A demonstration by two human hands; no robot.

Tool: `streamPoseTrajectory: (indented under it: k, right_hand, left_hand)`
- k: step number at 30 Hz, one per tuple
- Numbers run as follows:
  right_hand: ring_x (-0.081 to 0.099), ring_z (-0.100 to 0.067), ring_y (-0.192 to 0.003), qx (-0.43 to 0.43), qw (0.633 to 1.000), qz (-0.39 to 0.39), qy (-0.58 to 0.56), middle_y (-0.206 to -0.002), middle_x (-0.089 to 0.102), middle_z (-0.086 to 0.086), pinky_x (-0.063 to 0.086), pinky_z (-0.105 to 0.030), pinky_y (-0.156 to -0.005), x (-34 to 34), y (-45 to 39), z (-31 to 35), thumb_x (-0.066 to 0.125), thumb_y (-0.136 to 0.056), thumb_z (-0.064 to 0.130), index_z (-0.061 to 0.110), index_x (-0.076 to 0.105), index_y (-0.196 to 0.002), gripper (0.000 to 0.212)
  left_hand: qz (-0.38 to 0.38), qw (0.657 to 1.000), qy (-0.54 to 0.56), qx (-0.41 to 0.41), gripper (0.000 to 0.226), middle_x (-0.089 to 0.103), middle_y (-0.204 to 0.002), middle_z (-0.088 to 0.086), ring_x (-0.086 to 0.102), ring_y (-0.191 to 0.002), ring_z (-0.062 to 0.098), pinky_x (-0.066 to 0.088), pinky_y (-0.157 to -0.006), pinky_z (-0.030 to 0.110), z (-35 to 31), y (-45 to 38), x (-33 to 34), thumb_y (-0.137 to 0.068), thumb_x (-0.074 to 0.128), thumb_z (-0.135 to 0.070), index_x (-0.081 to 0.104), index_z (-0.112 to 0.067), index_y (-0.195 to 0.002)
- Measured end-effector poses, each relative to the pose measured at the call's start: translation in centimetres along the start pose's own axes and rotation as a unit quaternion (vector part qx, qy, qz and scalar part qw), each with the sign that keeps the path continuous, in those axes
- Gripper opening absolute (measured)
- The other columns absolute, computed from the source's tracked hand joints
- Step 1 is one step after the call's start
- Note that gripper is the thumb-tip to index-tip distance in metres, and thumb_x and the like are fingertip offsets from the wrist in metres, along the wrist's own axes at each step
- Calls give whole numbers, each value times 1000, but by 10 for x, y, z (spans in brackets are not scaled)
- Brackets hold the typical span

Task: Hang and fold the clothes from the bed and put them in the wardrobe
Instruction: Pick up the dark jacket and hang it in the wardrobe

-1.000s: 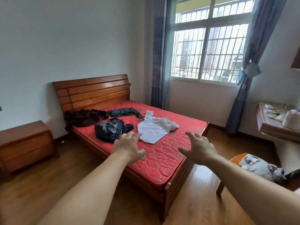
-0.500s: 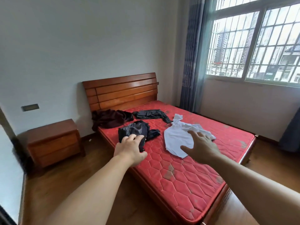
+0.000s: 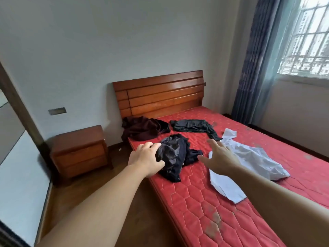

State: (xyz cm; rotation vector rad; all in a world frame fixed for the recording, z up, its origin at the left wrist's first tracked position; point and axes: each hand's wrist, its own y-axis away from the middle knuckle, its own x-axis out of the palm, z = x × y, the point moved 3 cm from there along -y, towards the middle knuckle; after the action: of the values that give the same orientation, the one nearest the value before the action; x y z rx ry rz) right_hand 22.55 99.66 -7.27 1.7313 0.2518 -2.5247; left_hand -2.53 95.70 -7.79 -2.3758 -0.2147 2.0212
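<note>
- The bed (image 3: 204, 202) stands with its wooden headboard (image 3: 160, 94) against the wall; the red quilted mattress is bare and carries four garments.
- The black shiny garment (image 3: 175, 155) lies crumpled near the left edge of the mattress, closest to the person.
- The left hand (image 3: 145, 160) reaches over that edge. Its fingers are spread and loosely bent at the near side of the black shiny garment. Contact appears to exist at the fingertips, but a firm grasp cannot be confirmed.
- The right hand (image 3: 218, 157) is extended with fingers straight and spread, palm down, holding nothing. It hovers between the black shiny garment and the white shirt (image 3: 249, 161), overlapping the shirt's near edge in this view.
- The white shirt lies spread across the middle of the mattress, one part trailing toward the foot.
- The dark maroon garment (image 3: 142, 129) is bunched at the head corner, just below the headboard.
- The flat black garment (image 3: 193, 126) lies beside it, apart from the others.
- A wooden nightstand (image 3: 80, 152) stands on the floor beside the bed.
- A blue curtain (image 3: 256, 59) hangs next to the barred window (image 3: 308, 38).
</note>
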Motion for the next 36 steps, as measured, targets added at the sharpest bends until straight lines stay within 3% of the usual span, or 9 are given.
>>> streamPoseTrajectory:
  k: [7,16,21,31,36]
  right_hand:
    - [42,-31,-127,-14,1000,4,10,-140,41,-5,44,-48,-97,47,-144,52,54,-80,64,32,24,-144,77]
    - [45,-29,-126,62,997,33,39,-142,40,-4,41,-50,-101,103,-310,100,54,-82,65,32,23,-146,78]
    - [41,-29,-129,79,995,34,54,-144,38,-4,43,-50,-99,118,-388,110,52,-82,65,32,20,-148,81]
    - [41,-31,-130,170,985,33,6,-145,39,-4,35,-51,-102,211,-568,51,51,-79,71,34,23,-145,81]
    - [44,-34,-128,282,953,95,-48,-143,42,-7,35,-51,-103,294,-616,-1,55,-78,68,32,28,-143,79]
  left_hand:
    - [-4,999,33,-25,71,33,-152,-8,33,-136,20,38,-102,40,79,-131,28,-82,51,-54,27,-40,-147]
    - [38,997,68,-5,71,30,-153,-10,32,-136,19,38,-99,39,178,-320,59,-83,49,-54,26,-40,-148]
    - [51,996,71,24,70,31,-153,-8,31,-137,20,37,-102,40,197,-410,62,-83,52,-52,28,-39,-147]
    - [99,990,-2,99,69,30,-153,-7,31,-137,21,34,-103,40,191,-612,131,-84,51,-51,26,-40,-148]
    - [193,974,-23,119,70,33,-151,-7,34,-135,22,36,-103,42,188,-690,216,-82,53,-50,28,-39,-146]
